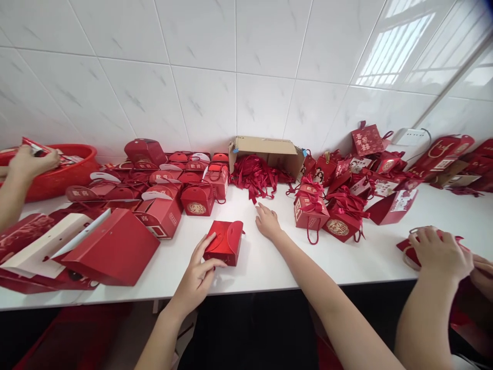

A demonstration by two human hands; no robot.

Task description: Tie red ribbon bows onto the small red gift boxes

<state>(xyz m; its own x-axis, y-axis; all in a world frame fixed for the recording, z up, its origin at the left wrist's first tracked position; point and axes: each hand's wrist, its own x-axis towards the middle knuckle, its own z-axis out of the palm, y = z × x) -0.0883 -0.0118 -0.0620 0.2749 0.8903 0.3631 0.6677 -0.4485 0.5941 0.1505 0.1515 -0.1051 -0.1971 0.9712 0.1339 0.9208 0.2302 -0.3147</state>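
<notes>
My left hand (199,272) rests against a small red gift box (225,241) on the white table (262,257), thumb and fingers touching its near side. My right hand (267,222) lies flat on the table with fingers stretched toward a pile of red ribbons (256,177). The ribbons spill out of an open cardboard carton (269,151) lying on its side against the wall.
Several folded red boxes (181,190) crowd the left; ribbon-tied boxes (327,210) stand on the right. Flat red cartons (103,252) lie at front left. Another person's hand (29,162) reaches into a red basin (69,164); a co-worker's hands (442,254) hold a red box at right.
</notes>
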